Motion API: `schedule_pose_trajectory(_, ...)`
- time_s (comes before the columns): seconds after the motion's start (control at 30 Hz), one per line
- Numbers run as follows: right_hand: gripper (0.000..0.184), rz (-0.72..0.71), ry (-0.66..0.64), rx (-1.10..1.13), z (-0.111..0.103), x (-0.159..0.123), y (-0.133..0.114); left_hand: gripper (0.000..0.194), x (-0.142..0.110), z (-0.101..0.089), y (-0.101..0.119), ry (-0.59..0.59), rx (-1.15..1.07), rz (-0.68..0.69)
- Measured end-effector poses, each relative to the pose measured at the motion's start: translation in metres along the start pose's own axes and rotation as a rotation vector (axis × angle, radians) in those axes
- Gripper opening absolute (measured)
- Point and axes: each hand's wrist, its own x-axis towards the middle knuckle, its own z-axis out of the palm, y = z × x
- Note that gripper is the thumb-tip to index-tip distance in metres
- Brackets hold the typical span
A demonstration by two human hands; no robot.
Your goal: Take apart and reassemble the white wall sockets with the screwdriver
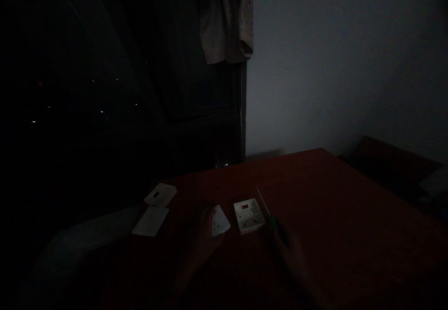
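Observation:
In dim light, my left hand is closed on a white socket faceplate with small dark slots, tilted near the tabletop. My right hand grips a screwdriver by its green handle, the thin shaft pointing up and away to the left. Between my hands a white socket plate with raised sides lies on the table, a rectangular opening near its far edge. The screwdriver shaft is just right of this plate. Darkness hides most of my fingers.
Two more white plates lie left on the reddish table: one with a rectangular opening, and a plain one nearer me. Behind stand a pale wall and a dark window. Cloth hangs above.

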Motion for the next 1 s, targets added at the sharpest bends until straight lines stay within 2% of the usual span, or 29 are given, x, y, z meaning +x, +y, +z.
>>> schedule_pose_trajectory(0.07,0.057,0.000,0.014,-0.011,0.000,0.000,0.000,0.062,-0.007,0.003,0.007,-0.026,-0.031,-0.005)
schedule_pose_trajectory(0.2,0.059,0.009,0.024,-0.033,0.000,-0.004,0.001,0.071,-0.016,0.010,0.017,-0.086,-0.068,-0.027)
schedule_pose_trajectory(0.37,0.054,-0.006,-0.071,-0.094,-0.002,-0.027,0.002,0.068,-0.020,0.006,0.026,-0.160,-0.155,-0.051)
schedule_pose_trajectory(0.57,0.050,-0.010,-0.174,-0.181,-0.012,-0.067,0.013,0.049,-0.022,0.005,0.024,-0.088,-0.196,0.071)
schedule_pose_trajectory(0.7,0.047,-0.093,-0.244,-0.231,-0.022,-0.085,0.015,0.044,-0.021,0.009,0.023,-0.101,-0.177,0.045)
schedule_pose_trajectory(0.83,0.045,-0.094,-0.279,-0.348,-0.026,-0.093,0.014,0.054,-0.020,0.007,0.025,-0.154,-0.191,0.028)
schedule_pose_trajectory(1.0,0.051,-0.154,-0.328,-0.384,-0.026,-0.092,0.012,0.046,-0.021,0.005,0.025,-0.130,-0.190,0.045)
